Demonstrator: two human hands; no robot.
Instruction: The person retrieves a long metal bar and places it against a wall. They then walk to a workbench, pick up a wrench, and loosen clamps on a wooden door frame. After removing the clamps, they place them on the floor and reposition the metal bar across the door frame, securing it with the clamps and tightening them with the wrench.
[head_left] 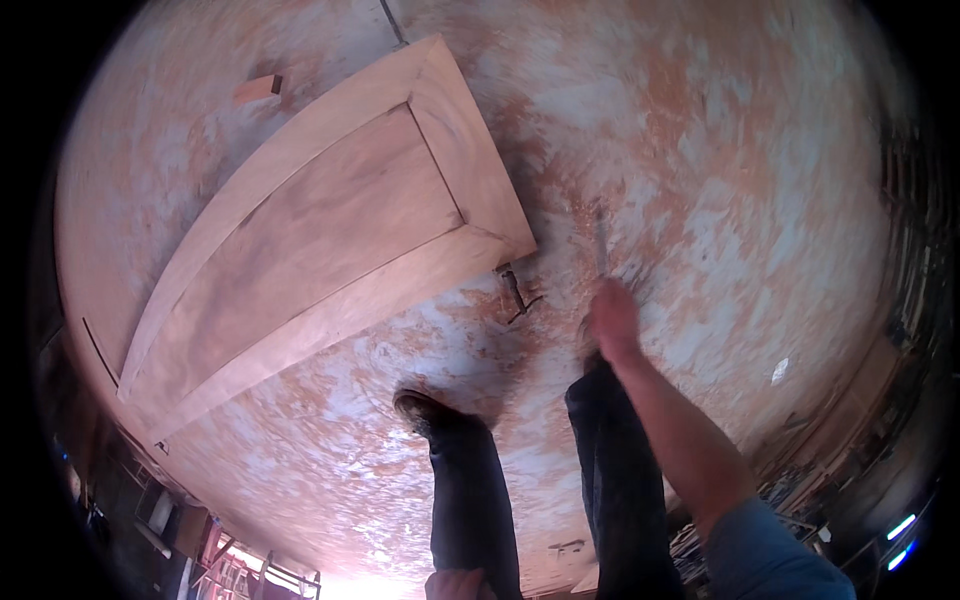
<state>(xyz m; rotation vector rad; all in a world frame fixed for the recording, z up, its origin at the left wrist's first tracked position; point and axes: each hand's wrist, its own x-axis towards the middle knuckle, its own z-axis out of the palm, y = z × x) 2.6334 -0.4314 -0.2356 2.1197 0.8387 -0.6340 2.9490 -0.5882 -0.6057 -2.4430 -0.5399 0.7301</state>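
Note:
My right hand point(614, 312) is closed round a slim grey blade-like tool point(601, 245), smeared by motion and pointing away from me just above the floor. Its exact kind does not show. Left of it lies a wooden panel point(320, 225) with a raised frame, one long curved edge and a squared right end. A clamp screw with a crossbar handle point(516, 295) sticks out from the panel's near right corner. At the bottom edge my left hand point(458, 585) rests against my left leg, its fingers mostly out of sight.
A small wood block point(259, 88) lies beyond the panel. A metal bar point(393, 22) runs out from the panel's far corner. Shavings or dust point(585, 215) lie on the stained floor point(740, 200). Stacked timber point(820, 440) lines the right side. My shoe point(425, 408) stands near the panel.

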